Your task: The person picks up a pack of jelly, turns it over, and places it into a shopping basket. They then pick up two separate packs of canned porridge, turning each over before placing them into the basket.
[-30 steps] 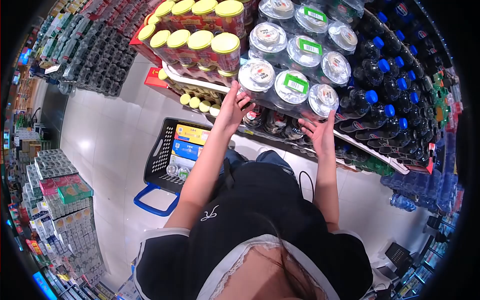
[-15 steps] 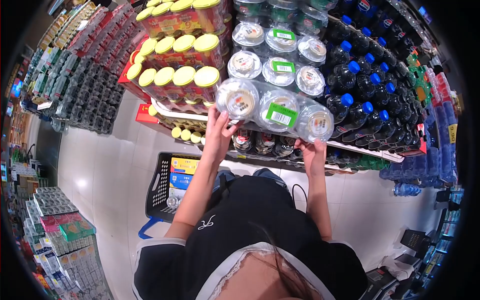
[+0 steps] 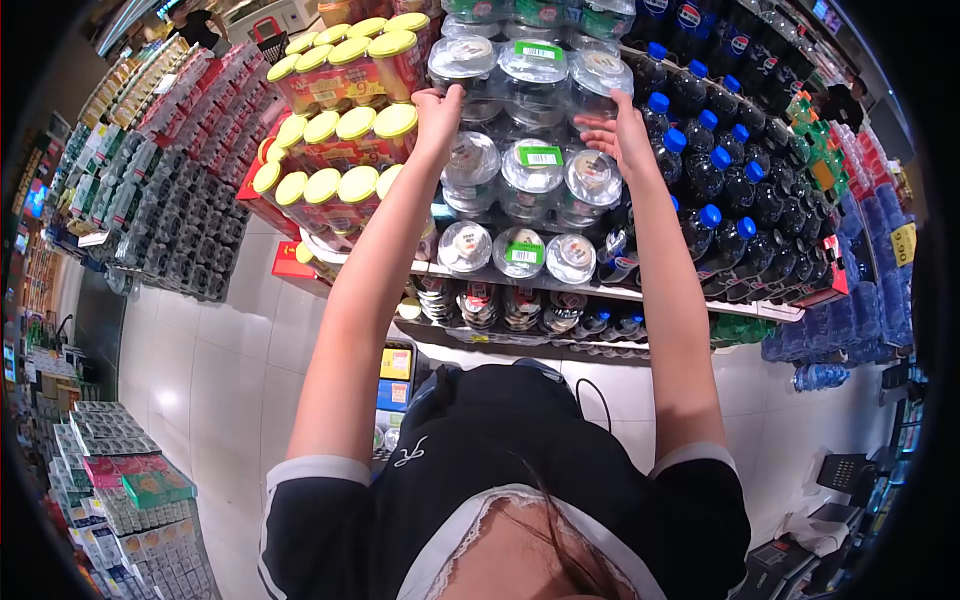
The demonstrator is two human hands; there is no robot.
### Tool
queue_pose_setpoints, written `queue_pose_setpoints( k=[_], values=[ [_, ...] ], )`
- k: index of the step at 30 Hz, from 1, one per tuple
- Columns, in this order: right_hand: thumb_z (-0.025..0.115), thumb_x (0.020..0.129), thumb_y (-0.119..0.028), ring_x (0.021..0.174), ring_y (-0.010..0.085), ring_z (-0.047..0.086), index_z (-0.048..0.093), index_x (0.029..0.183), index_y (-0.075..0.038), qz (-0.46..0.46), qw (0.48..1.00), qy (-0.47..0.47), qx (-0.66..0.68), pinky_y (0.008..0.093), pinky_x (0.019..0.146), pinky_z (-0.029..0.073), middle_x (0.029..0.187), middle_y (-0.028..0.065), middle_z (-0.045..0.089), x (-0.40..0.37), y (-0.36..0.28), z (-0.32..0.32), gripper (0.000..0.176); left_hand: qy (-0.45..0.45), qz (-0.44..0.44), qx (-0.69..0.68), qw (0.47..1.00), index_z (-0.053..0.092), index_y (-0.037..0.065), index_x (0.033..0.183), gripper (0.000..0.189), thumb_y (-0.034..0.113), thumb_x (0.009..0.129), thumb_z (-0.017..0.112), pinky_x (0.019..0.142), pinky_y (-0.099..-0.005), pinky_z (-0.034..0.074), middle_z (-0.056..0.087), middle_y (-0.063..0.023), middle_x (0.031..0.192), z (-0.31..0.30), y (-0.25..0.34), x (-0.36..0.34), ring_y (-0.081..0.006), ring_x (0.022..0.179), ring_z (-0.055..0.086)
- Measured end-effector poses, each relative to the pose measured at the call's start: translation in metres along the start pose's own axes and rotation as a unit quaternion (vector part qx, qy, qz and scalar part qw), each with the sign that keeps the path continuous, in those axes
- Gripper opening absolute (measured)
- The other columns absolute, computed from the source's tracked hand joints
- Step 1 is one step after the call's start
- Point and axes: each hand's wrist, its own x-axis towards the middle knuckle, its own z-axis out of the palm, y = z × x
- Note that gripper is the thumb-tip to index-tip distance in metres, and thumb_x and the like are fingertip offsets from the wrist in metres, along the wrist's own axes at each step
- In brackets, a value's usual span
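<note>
A shrink-wrapped three-pack of clear plastic tubs [image 3: 530, 68] with a green barcode label sits on top of the stack of like packs, toward the back. My left hand [image 3: 440, 115] is at its left front corner, thumb and fingers apart. At the right end, my right hand [image 3: 618, 135] has its fingers spread, fingertips right by the last tub. Below and nearer to me, another tub pack [image 3: 532, 178] lies between my forearms, with one more tub row [image 3: 518, 250] at the shelf's front edge.
Yellow-lidded containers [image 3: 355, 123] are stacked left of the tubs. Dark cola bottles with blue caps [image 3: 708, 160] stand to the right. A basket holding yellow and blue boxes [image 3: 395, 363] is on the floor by my legs. Stacked drink packs [image 3: 180, 215] stand farther left.
Both hands have moved forward and up, away from my body. The tub pack they held near the front is now on the stack farther back, and my right fingers have spread.
</note>
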Motion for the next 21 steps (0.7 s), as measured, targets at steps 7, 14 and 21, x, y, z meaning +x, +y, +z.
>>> queue_pose_setpoints(
  k=[7, 14, 21],
  values=[
    [0.048, 0.085, -0.042, 0.062, 0.021, 0.062, 0.036, 0.108, 0.005, -0.036, 0.999, 0.004, 0.039, 0.0276, 0.053, 0.051, 0.087, 0.0234, 0.061, -0.005, 0.009, -0.001, 0.054, -0.045, 0.081, 0.08, 0.992, 0.031, -0.002, 0.106, 0.051, 0.025, 0.077, 0.063, 0.067, -0.0257, 0.043, 0.046, -0.006, 0.088, -0.004, -0.009, -0.006, -0.0117, 0.08, 0.049],
    [0.05, 0.086, -0.039, 0.068, 0.0264, 0.063, 0.026, 0.106, 0.003, -0.077, 0.993, 0.057, 0.065, 0.0306, 0.06, 0.052, 0.086, 0.0259, 0.059, -0.007, 0.016, 0.002, 0.052, -0.084, 0.14, 0.167, 0.972, 0.029, -0.008, 0.114, 0.06, 0.024, 0.077, 0.064, 0.08, -0.0271, 0.043, 0.032, -0.0182, 0.111, -0.01, 0.008, -0.029, -0.0179, 0.085, 0.051],
    [0.045, 0.089, -0.035, 0.083, 0.0314, 0.061, 0.022, 0.111, 0.005, -0.061, 0.995, 0.001, 0.077, 0.0363, 0.072, 0.052, 0.093, 0.0286, 0.055, -0.011, 0.012, -0.004, 0.05, -0.102, 0.113, 0.079, 0.985, 0.025, -0.008, 0.121, 0.065, 0.018, 0.076, 0.063, 0.084, -0.027, 0.042, 0.033, -0.0184, 0.115, -0.013, -0.001, -0.031, -0.0179, 0.095, 0.051]
  ],
)
